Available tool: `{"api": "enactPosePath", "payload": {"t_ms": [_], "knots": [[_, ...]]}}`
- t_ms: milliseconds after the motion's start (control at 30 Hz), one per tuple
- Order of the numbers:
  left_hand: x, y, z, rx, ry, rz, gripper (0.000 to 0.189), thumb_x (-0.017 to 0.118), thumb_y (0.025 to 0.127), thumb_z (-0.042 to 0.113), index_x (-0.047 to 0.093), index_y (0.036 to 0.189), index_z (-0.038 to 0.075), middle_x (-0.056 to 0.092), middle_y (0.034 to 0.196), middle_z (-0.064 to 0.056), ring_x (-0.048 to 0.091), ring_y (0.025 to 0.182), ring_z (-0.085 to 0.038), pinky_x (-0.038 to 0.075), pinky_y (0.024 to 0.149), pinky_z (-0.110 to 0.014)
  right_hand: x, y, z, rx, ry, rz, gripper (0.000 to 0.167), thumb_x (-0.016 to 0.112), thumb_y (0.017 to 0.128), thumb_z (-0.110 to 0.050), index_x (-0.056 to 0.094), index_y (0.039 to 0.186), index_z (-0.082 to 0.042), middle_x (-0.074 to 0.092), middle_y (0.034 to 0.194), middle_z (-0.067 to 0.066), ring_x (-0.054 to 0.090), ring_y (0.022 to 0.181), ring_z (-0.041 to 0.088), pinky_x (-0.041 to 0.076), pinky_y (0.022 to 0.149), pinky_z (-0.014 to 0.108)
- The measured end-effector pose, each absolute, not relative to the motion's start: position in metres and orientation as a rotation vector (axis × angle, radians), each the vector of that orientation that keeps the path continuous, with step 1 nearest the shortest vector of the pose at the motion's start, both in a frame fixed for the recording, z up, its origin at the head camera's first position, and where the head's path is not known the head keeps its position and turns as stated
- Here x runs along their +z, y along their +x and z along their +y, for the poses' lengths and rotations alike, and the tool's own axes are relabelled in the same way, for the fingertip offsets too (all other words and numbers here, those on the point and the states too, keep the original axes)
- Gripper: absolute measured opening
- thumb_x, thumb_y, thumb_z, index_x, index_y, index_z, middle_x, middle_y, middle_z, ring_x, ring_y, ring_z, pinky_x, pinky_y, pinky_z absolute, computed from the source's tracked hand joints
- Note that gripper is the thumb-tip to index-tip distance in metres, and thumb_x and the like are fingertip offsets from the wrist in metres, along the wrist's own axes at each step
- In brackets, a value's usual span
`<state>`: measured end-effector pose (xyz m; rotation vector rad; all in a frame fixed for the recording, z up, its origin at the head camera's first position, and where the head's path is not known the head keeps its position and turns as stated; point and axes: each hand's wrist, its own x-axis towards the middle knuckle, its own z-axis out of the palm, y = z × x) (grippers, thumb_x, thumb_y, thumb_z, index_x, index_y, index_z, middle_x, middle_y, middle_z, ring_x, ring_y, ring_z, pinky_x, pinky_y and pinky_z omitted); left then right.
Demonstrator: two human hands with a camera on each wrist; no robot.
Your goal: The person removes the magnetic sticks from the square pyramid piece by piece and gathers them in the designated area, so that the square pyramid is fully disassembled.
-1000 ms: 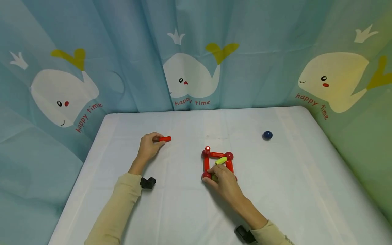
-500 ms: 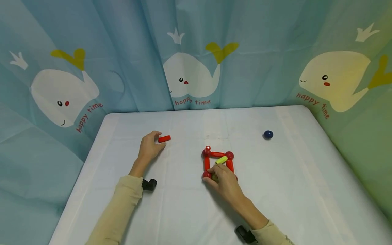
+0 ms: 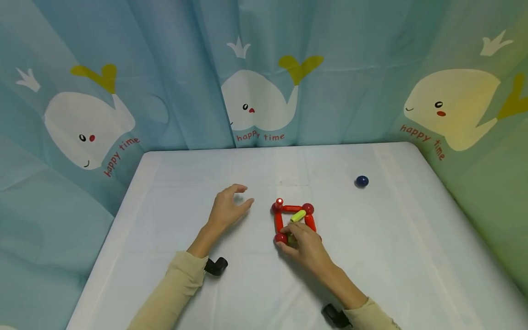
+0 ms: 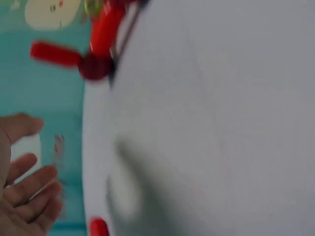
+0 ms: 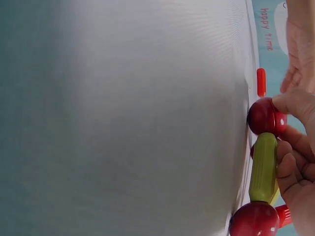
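My left hand (image 3: 225, 211) hovers over the table left of a square of toy rods and balls, thumb and fingers spread, holding nothing. A loose red rod (image 5: 261, 82) lies near it, hidden by that hand in the head view. My right hand (image 3: 308, 245) pinches the near-left red ball (image 3: 280, 238) of the square between thumb and fingers. Red rods (image 3: 292, 208) form three sides, and a green rod (image 5: 264, 167) the near one. From the far-left ball (image 4: 95, 66) another red rod (image 3: 279, 202) sticks up. A yellow-green rod (image 3: 298, 216) slants inside the square; its attachment is hidden.
A dark blue ball (image 3: 362, 181) sits at the table's back right. The white table (image 3: 396, 256) ends at a blue-green curtain (image 3: 185, 82) printed with whales. Black wrist cameras (image 3: 216, 266) are strapped at both sleeves.
My left hand has let go of the red rod, leaving it on the table, and moved right toward the square with fingers apart. My right hand keeps its grip and has barely moved.
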<state>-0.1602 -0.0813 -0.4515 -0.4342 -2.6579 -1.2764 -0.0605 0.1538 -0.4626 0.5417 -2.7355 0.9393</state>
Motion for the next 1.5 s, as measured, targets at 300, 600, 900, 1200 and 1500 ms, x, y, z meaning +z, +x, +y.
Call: {"api": "enactPosePath", "payload": {"t_ms": [300, 600, 900, 1200, 1500], "knots": [[-0.437, -0.138, -0.039, -1.237, -0.869, -2.688, 0.041, 0.082, 0.088, 0.023, 0.071, 0.121, 0.001, 0.073, 0.121, -0.008, 0.066, 0.118, -0.026, 0.051, 0.104, -0.044, -0.464, -0.058, 0.169, 0.929, 0.798, -2.708, 0.032, 0.089, 0.076, -0.008, 0.072, 0.102, -0.004, 0.069, 0.098, 0.003, 0.062, 0.088, 0.015, 0.058, 0.074, 0.027], [-0.44, -0.135, -0.039, -1.246, -0.932, -2.607, 0.021, 0.08, 0.09, 0.013, 0.076, 0.106, 0.001, 0.076, 0.105, -0.008, 0.07, 0.105, -0.024, 0.055, 0.097, -0.041, -0.463, -0.053, 0.18, 0.95, 0.888, -2.717, 0.029, 0.087, 0.079, -0.011, 0.073, 0.104, -0.009, 0.066, 0.098, -0.002, 0.059, 0.085, 0.01, 0.057, 0.074, 0.026], [-0.444, -0.135, -0.059, -1.337, -0.87, -2.627, 0.022, 0.082, 0.088, 0.014, 0.076, 0.104, 0.0, 0.076, 0.097, -0.006, 0.069, 0.095, -0.03, 0.058, 0.086, -0.045, -0.463, -0.054, 0.194, 1.017, 0.915, -2.735, 0.029, 0.088, 0.077, -0.009, 0.074, 0.102, -0.013, 0.068, 0.099, -0.005, 0.065, 0.089, 0.012, 0.06, 0.079, 0.033], [-0.452, -0.13, -0.071, -1.355, -0.93, -2.698, 0.018, 0.082, 0.087, 0.013, 0.077, 0.102, 0.005, 0.076, 0.098, -0.004, 0.069, 0.094, -0.023, 0.057, 0.087, -0.041, -0.461, -0.053, 0.214, 1.069, 0.918, -2.765, 0.031, 0.087, 0.076, -0.007, 0.073, 0.102, -0.016, 0.066, 0.098, -0.009, 0.062, 0.087, 0.009, 0.058, 0.077, 0.027], [-0.462, -0.127, -0.072, -1.392, -0.959, -2.744, 0.014, 0.083, 0.086, 0.008, 0.076, 0.098, 0.007, 0.076, 0.097, -0.001, 0.069, 0.094, -0.018, 0.056, 0.088, -0.038, -0.453, -0.055, 0.228, 1.011, 0.86, -2.842, 0.027, 0.087, 0.077, -0.008, 0.074, 0.099, -0.015, 0.071, 0.099, -0.009, 0.062, 0.09, 0.012, 0.057, 0.078, 0.03]]}}
